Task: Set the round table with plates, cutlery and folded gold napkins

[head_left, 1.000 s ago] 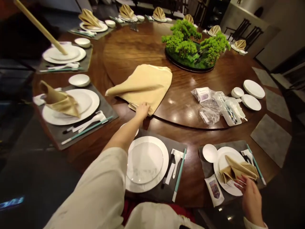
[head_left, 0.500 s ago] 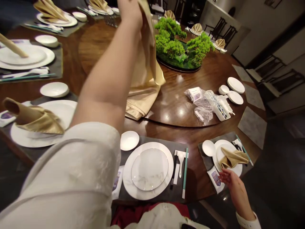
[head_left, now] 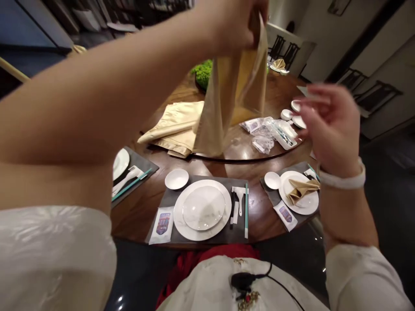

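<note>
My left hand (head_left: 238, 26), raised at the top of the view, grips a gold cloth napkin (head_left: 223, 103) that hangs down in loose folds. To the right, my right hand (head_left: 333, 125) is lifted over the table, blurred, its fingers bent and apart with nothing in them. A stack of folded gold napkins (head_left: 175, 127) lies behind the hanging cloth to the left. Below, the nearest setting has two stacked white plates (head_left: 203, 208), a white bowl (head_left: 177, 179), a packet (head_left: 162, 224), a white spoon (head_left: 240, 203) and teal chopsticks (head_left: 246, 211).
A folded napkin (head_left: 301, 190) stands on plates at the right setting. Plastic bags (head_left: 262, 138) and a white tray of utensils (head_left: 285, 136) sit on the turntable. Green miniature trees (head_left: 203, 74) are partly hidden. Another setting's plate (head_left: 121, 163) shows at left.
My left hand has moved right, lifting one napkin away from the stack. My right hand has risen from beside the right setting to above the table. The view has shifted.
</note>
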The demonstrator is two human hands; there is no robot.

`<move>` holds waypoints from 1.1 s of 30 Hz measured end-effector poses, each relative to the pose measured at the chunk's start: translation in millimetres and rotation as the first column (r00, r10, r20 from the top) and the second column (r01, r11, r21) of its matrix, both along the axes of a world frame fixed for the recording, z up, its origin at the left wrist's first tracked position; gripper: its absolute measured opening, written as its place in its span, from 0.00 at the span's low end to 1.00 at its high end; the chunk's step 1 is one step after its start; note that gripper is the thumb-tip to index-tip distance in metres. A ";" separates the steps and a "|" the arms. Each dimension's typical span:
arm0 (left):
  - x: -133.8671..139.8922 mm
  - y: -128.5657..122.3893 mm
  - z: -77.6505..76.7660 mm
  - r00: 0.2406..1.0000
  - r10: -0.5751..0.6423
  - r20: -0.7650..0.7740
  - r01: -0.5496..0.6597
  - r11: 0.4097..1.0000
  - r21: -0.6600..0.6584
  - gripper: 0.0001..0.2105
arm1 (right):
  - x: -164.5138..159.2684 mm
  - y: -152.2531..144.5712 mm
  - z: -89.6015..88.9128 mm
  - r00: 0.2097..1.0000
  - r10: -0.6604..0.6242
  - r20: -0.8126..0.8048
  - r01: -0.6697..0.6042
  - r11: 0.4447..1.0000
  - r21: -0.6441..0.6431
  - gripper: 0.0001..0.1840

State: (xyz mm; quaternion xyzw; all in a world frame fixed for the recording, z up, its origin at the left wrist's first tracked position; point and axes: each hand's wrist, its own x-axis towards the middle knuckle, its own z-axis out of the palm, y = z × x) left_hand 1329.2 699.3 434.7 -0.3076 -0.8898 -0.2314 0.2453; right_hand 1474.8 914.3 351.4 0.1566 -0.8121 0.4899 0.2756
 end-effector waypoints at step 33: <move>193.3 20.0 -35.2 0.778 -0.510 0.368 0.430 0.858 0.280 0.19 | 96.0 10.6 82.4 0.934 0.040 0.356 -0.222 0.844 0.488 0.19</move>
